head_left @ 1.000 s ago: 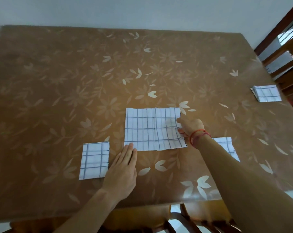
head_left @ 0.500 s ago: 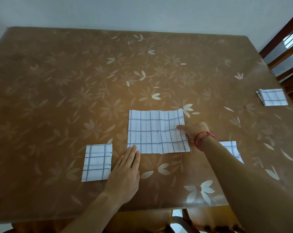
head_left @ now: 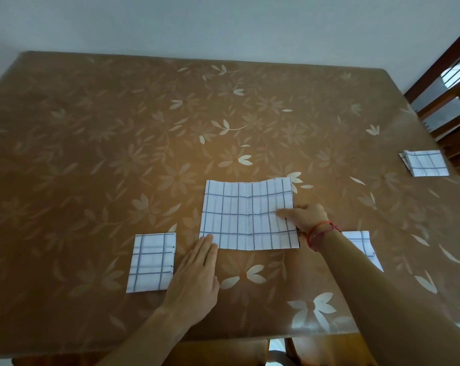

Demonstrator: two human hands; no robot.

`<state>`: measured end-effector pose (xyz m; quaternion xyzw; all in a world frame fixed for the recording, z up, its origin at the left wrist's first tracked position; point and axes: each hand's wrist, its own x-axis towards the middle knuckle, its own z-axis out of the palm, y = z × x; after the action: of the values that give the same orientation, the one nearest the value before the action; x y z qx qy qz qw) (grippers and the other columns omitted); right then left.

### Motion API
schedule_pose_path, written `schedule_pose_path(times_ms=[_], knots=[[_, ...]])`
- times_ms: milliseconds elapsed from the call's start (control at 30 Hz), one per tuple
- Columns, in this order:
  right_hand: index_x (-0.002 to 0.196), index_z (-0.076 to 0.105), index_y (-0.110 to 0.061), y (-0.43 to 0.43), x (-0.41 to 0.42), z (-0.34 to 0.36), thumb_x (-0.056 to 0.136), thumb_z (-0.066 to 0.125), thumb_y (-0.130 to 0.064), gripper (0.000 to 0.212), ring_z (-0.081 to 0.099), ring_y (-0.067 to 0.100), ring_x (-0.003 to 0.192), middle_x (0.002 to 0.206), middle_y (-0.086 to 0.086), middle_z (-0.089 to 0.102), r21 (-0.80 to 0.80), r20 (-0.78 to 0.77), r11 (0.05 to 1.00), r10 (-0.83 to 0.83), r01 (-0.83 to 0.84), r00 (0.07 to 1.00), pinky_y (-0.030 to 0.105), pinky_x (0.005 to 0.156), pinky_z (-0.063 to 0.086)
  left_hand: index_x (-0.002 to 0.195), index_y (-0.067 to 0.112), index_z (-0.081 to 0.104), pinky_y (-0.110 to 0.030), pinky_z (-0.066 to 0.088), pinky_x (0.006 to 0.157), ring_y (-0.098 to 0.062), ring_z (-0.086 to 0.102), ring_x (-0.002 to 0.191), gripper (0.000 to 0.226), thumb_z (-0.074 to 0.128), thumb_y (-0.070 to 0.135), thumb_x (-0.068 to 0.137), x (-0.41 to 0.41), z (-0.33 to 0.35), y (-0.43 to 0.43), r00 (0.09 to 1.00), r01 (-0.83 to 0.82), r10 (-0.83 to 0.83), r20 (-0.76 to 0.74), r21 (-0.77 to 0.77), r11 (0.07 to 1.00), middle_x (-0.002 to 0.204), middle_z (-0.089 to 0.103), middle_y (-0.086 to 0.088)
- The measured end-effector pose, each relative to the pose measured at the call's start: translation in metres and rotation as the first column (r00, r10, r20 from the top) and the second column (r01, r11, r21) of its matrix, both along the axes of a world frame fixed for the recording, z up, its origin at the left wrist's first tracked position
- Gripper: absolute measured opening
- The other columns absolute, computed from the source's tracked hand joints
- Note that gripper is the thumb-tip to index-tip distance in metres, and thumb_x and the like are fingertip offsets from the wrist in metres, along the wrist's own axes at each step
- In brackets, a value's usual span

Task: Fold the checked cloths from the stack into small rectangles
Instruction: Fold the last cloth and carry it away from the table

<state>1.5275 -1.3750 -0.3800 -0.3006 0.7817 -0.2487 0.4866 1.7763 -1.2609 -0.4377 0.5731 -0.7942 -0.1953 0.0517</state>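
The floral-covered table (head_left: pixel 118 154) held the open checked cloth (head_left: pixel 239 215) near its front edge, between a folded cloth (head_left: pixel 151 262) and the stack (head_left: pixel 363 244) behind the right arm. The right hand (head_left: pixel 302 216) had slid its thumb onto the cloth's right edge, pinching it, likely to start a fold. The left hand (head_left: pixel 197 278) stayed flat, fingers together, pinning the near-left corner.

The right hand (head_left: pixel 304 216) now pinches further in over the open cloth's (head_left: pixel 247 215) right edge, thumb on top.

Dim, soft light; wide-angle edge distortion
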Motion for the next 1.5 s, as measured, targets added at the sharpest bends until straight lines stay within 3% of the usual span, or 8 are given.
schedule_pose_path(times_ms=[167, 533, 767, 933, 1067, 1167, 1333, 1500], knots=[[0.082, 0.067, -0.007, 0.024, -0.004, -0.003, 0.078, 0.080, -0.015, 0.016, 0.061, 0.012, 0.067, 0.101, 0.006, 0.068, -0.082, -0.002, 0.989, -0.121, 0.120, 0.993, 0.018, 0.042, 0.046, 0.152, 0.007, 0.020, -0.036, 0.013, 0.119, -0.017, 0.002, 0.149, 0.073, 0.058, 0.019, 0.091, -0.007, 0.009, -0.008, 0.998, -0.048, 0.047, -0.051, -0.012, 0.999, 0.162, 0.008, -0.006], [0.082, 0.064, -0.002, 0.075, 0.027, 0.000, 0.080, 0.072, 0.000, 0.008, 0.064, 0.028, 0.060, 0.076, 0.014, 0.068, 0.044, 0.360, 0.894, -0.431, 0.447, 0.827, 0.027, 0.042, 0.047, 0.149, 0.011, 0.032, -0.032, 0.016, 0.112, -0.023, 0.013, 0.149, 0.068, 0.061, 0.033, 0.091, -0.045, 0.015, -0.019, 0.998, 0.040, -0.043, -0.049, -0.073, 0.997, 0.159, 0.022, -0.009], [0.095, 0.065, 0.001, 0.092, 0.037, 0.004, 0.083, 0.071, -0.006, 0.015, 0.065, 0.024, 0.054, 0.069, 0.012, 0.070, 0.064, 0.447, 0.968, -0.245, 0.242, 0.860, 0.028, 0.047, 0.050, 0.142, 0.011, 0.045, -0.034, 0.041, 0.104, -0.021, 0.039, 0.136, 0.060, 0.065, 0.018, 0.086, -0.045, 0.010, -0.020, 0.996, 0.049, -0.051, -0.069, -0.041, 0.998, 0.143, 0.048, -0.007], [0.103, 0.066, -0.021, 0.099, 0.011, -0.004, 0.067, 0.084, -0.039, 0.045, 0.067, 0.011, 0.070, 0.082, -0.005, 0.072, -0.174, 0.053, 0.985, 0.003, 0.007, 0.999, 0.031, 0.066, 0.056, 0.153, 0.015, 0.023, -0.029, 0.018, 0.117, -0.016, 0.013, 0.148, 0.062, 0.049, 0.018, 0.097, -0.041, 0.016, -0.022, 0.994, 0.068, -0.068, -0.088, 0.001, 0.998, 0.159, 0.021, -0.001], [0.101, 0.058, -0.004, 0.142, -0.029, -0.022, 0.030, 0.099, -0.036, 0.088, 0.059, 0.017, 0.094, 0.091, 0.006, 0.056, 0.248, 0.029, 0.941, 0.229, -0.229, 0.973, 0.031, 0.081, 0.054, 0.154, 0.018, 0.016, -0.025, 0.012, 0.117, -0.010, 0.003, 0.148, 0.067, 0.052, 0.021, 0.098, -0.031, 0.016, -0.024, 0.990, 0.087, -0.081, -0.116, 0.054, 0.995, 0.162, 0.010, 0.005], [0.138, 0.040, -0.027, 0.131, -0.032, -0.023, 0.042, 0.088, -0.039, 0.108, 0.038, 0.011, 0.123, 0.130, -0.007, 0.039, -0.144, -0.450, 0.839, 0.416, -0.524, 0.790, 0.026, 0.093, 0.048, 0.154, 0.019, 0.016, -0.019, 0.002, 0.116, -0.004, -0.001, 0.147, 0.066, 0.051, 0.019, 0.098, -0.021, 0.010, -0.025, 0.981, 0.126, -0.112, -0.159, 0.078, 0.989, 0.162, 0.007, 0.007], [0.148, 0.029, -0.026, 0.128, -0.031, -0.032, 0.072, 0.074, -0.032, 0.089, 0.046, 0.024, 0.127, 0.149, 0.001, 0.034, -0.206, -0.671, 0.733, 0.376, -0.648, 0.639, 0.043, 0.095, 0.051, 0.154, 0.020, 0.016, -0.010, -0.009, 0.110, 0.005, -0.009, 0.141, 0.066, 0.045, 0.005, 0.097, -0.004, 0.010, -0.021, 0.966, 0.190, -0.168, -0.198, 0.098, 0.977, 0.161, 0.003, 0.012], [0.105, 0.072, -0.019, 0.118, -0.027, -0.039, 0.069, 0.075, -0.028, 0.037, 0.063, 0.024, 0.093, 0.117, -0.001, 0.068, -0.337, -0.727, 0.588, 0.334, -0.735, 0.600, 0.039, 0.072, 0.058, 0.154, 0.017, 0.014, -0.015, -0.007, 0.114, -0.004, -0.008, 0.146, 0.076, 0.052, -0.005, 0.091, 0.007, 0.012, -0.012, 0.959, 0.224, -0.209, -0.190, 0.060, 0.973, 0.157, -0.001, 0.012]])
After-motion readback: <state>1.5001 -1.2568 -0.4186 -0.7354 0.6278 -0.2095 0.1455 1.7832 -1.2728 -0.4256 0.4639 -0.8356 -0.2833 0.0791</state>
